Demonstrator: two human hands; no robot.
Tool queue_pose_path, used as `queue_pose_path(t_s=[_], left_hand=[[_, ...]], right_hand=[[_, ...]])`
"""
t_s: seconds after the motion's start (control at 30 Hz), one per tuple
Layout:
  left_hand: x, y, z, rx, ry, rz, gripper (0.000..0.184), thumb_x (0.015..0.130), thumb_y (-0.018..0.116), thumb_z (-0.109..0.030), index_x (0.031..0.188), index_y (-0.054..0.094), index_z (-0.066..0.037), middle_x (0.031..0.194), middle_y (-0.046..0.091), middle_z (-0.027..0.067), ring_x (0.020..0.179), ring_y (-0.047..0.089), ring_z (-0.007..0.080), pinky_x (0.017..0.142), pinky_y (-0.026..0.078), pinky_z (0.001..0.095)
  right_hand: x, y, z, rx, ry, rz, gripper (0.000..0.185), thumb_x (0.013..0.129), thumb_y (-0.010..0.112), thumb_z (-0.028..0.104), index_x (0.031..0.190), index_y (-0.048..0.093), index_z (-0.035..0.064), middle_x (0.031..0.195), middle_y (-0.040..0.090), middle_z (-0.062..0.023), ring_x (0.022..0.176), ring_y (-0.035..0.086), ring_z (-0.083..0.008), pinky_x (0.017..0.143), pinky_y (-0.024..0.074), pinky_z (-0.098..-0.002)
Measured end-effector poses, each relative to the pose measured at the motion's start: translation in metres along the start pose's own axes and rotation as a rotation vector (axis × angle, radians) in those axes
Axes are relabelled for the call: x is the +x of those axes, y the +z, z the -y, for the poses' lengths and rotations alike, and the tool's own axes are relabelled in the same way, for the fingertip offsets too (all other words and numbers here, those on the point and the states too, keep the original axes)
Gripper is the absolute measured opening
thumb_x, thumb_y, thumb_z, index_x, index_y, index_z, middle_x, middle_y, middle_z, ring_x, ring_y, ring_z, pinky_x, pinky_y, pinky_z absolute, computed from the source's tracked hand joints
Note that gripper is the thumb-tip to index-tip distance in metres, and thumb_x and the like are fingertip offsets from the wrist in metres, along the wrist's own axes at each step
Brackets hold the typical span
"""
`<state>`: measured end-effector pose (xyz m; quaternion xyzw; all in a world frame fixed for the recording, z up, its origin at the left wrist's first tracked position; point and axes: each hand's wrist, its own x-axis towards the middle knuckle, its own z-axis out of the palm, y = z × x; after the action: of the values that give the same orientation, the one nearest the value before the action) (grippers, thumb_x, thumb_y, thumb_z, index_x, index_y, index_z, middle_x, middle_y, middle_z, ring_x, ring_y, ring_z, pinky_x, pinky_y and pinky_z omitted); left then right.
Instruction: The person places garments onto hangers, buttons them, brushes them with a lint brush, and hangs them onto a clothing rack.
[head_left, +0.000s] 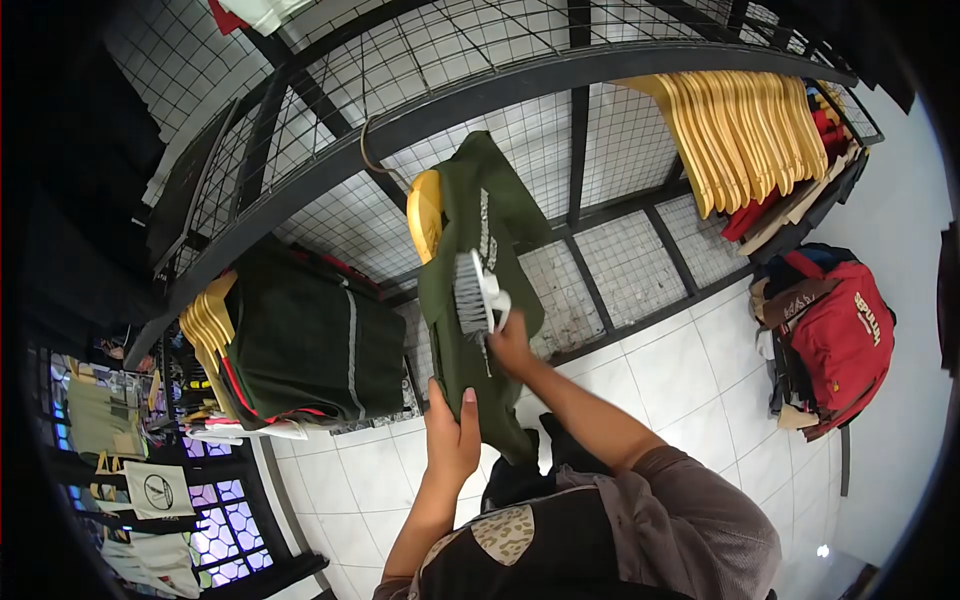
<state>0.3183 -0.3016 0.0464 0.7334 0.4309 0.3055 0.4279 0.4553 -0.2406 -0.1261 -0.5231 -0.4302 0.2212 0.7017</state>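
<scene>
A dark green garment [462, 215] with white lettering hangs on a wooden hanger [425, 215], whose metal hook loops over the black rack bar. Low on the garment, my left hand [455, 435] grips its cloth between thumb and fingers. My right hand [513, 347] is closed round the handle of a white brush [485, 295]. The grey bristles face left, against or very close to the front of the cloth; I cannot tell whether they touch. Part of my right hand's grip is hidden behind the handle.
A black metal rack [580, 72] with wire mesh arches ahead. Wooden hangers [730, 135] line its right side. Dark green clothes [310, 345] hang at left. Red and dark clothes [850, 330] hang at far right. Below is a white tiled floor [690, 375].
</scene>
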Motion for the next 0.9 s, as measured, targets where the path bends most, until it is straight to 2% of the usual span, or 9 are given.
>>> queue_pose_path(t_s=[0.17,0.27,0.4,0.53,0.57,0.63,0.7,0.77,0.9], left_hand=[[0.002,-0.012,0.003,0.034,-0.047,-0.016,0.034,0.093,0.044,-0.013,0.119,0.039,0.008,0.100,0.060,0.0180,0.087,0.058,0.0248,0.079,0.043,0.0305],[0.003,-0.016,0.003,0.060,-0.038,-0.039,0.033,0.092,0.045,-0.013,0.118,0.040,0.008,0.098,0.060,0.0171,0.084,0.058,0.0246,0.078,0.044,0.0301],[-0.001,-0.013,0.001,0.078,-0.003,-0.033,0.027,0.092,0.046,-0.015,0.109,0.043,0.005,0.086,0.060,0.0204,0.075,0.059,0.0291,0.068,0.045,0.0334],[0.000,-0.007,-0.002,0.111,0.016,-0.026,0.023,0.092,0.045,-0.016,0.103,0.042,0.004,0.075,0.060,0.0223,0.066,0.061,0.0351,0.059,0.046,0.0362],[0.000,-0.006,-0.002,0.093,0.021,-0.018,0.024,0.092,0.045,-0.016,0.104,0.041,0.004,0.075,0.060,0.0223,0.065,0.061,0.0354,0.058,0.046,0.0364],[0.001,-0.003,-0.004,0.077,0.027,-0.015,0.026,0.092,0.045,-0.016,0.106,0.039,0.005,0.074,0.060,0.0222,0.065,0.061,0.0355,0.058,0.046,0.0367],[0.001,-0.002,-0.004,0.066,0.030,-0.007,0.027,0.092,0.044,-0.016,0.108,0.038,0.005,0.074,0.060,0.0222,0.064,0.061,0.0357,0.057,0.045,0.0370],[0.002,-0.004,-0.002,0.113,0.023,0.004,0.030,0.092,0.044,-0.016,0.112,0.037,0.006,0.077,0.060,0.0230,0.067,0.061,0.0361,0.059,0.046,0.0371],[0.002,-0.002,-0.005,0.149,0.073,-0.014,0.033,0.093,0.043,-0.017,0.116,0.035,0.006,0.081,0.061,0.0237,0.071,0.063,0.0364,0.062,0.047,0.0374]], right_hand=[[-0.133,-0.011,-0.110,-0.550,0.536,0.225,0.024,0.079,0.058,0.018,0.092,0.056,-0.0024,0.085,0.060,-0.0258,0.082,0.059,-0.0425,0.070,0.0467,-0.0487],[-0.196,-0.086,-0.158,-0.827,0.998,0.635,0.032,0.081,0.054,0.030,0.097,0.060,0.0031,0.098,0.062,-0.0203,0.095,0.060,-0.0337,0.082,0.0473,-0.0441],[-0.176,-0.185,-0.185,-1.198,0.981,0.832,0.031,0.081,0.051,0.030,0.096,0.065,0.0063,0.102,0.064,-0.0150,0.095,0.063,-0.0284,0.078,0.0506,-0.0413],[-0.040,-0.172,-0.128,-0.914,0.751,-0.057,0.037,0.081,0.060,0.034,0.080,0.060,-0.0036,0.084,0.062,-0.0238,0.083,0.061,-0.0394,0.069,0.0479,-0.0481],[-0.010,-0.166,-0.156,-0.796,0.479,-0.296,0.038,0.082,0.060,0.032,0.074,0.057,-0.0045,0.067,0.059,-0.0199,0.066,0.060,-0.0357,0.059,0.0454,-0.0455],[0.065,-0.128,-0.080,-0.256,0.354,-0.487,0.032,0.087,0.052,0.025,0.065,0.049,0.0014,0.053,0.043,-0.0040,0.045,0.041,-0.0158,0.043,0.0337,-0.0347],[0.106,-0.090,-0.027,0.450,0.388,-0.535,0.035,0.090,0.052,0.025,0.062,0.041,0.0078,0.053,0.044,0.0010,0.045,0.035,-0.0113,0.043,0.0293,-0.0306],[0.112,-0.057,-0.004,0.329,0.302,-0.447,0.031,0.090,0.051,0.023,0.066,0.045,0.0044,0.052,0.040,-0.0006,0.047,0.038,-0.0122,0.044,0.0325,-0.0325],[0.037,-0.006,-0.079,-0.291,0.181,-0.171,0.025,0.087,0.053,0.021,0.081,0.053,-0.0035,0.069,0.055,-0.0210,0.062,0.053,-0.0381,0.055,0.0404,-0.0444]])
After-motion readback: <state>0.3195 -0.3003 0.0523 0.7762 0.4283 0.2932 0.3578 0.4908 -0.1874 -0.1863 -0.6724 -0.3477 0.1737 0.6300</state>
